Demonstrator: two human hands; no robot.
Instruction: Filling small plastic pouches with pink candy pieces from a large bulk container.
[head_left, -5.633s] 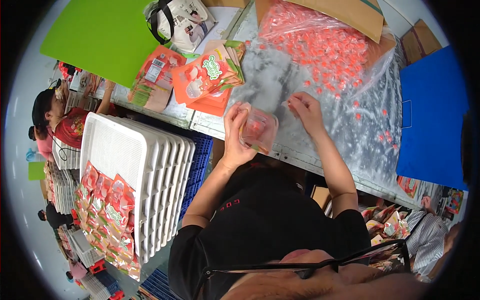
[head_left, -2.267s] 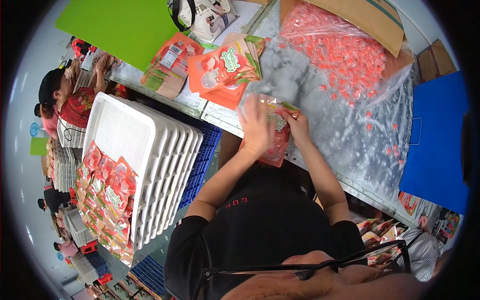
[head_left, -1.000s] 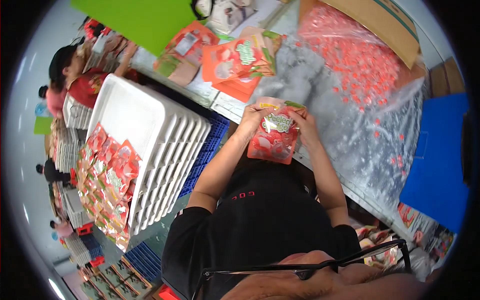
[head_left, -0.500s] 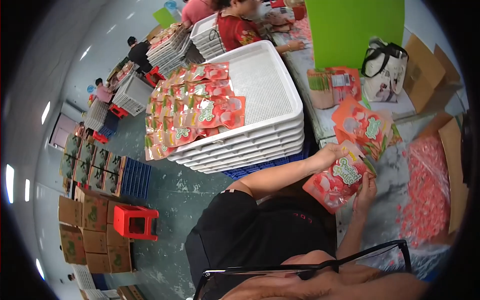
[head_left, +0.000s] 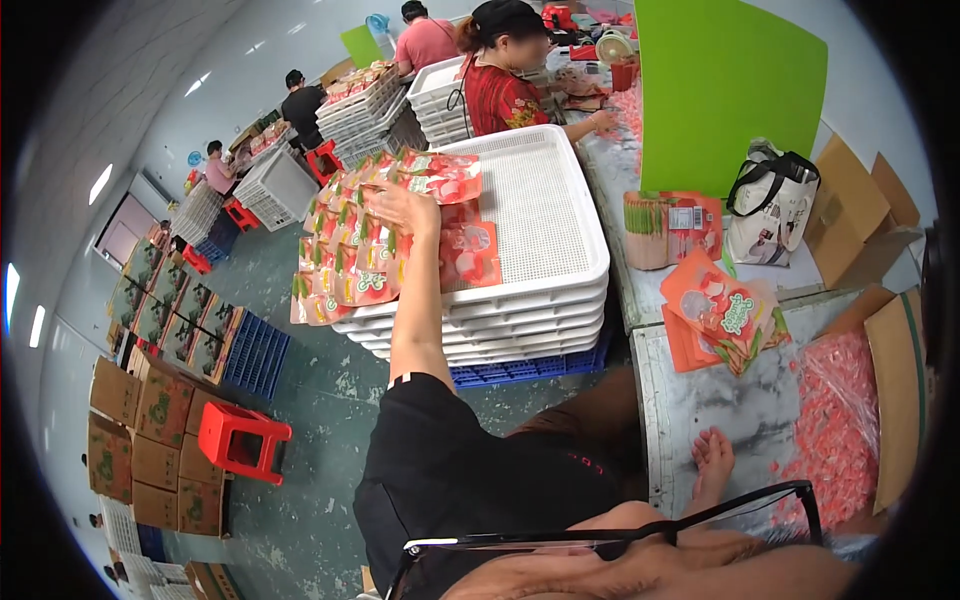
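Note:
My left arm reaches out to the stack of white mesh trays (head_left: 545,215). Stretched flat, the fingers of my left hand (head_left: 405,208) lie on the red and green snack pouches (head_left: 365,265), which overlap in rows on the top tray's left side. Over the marbled table my right hand (head_left: 712,462) is open with loosely bent fingers and holds nothing. Close to it lies a heap of small pink wrapped pieces (head_left: 835,430), partly under clear plastic. Farther up the table is a loose pile of flat pouches (head_left: 725,310).
An upright bundle of pouches (head_left: 672,230) and a white bag (head_left: 770,205) stand before a green divider (head_left: 730,100). Open cardboard boxes (head_left: 865,195) are at the right. A person in red (head_left: 505,95) works beyond the trays. A red stool (head_left: 245,440) stands on the floor.
My left hand has swung from the table to the tray's pouches. The pouch both hands held is no longer in them. My right hand has let go and lowered. The view has shifted.

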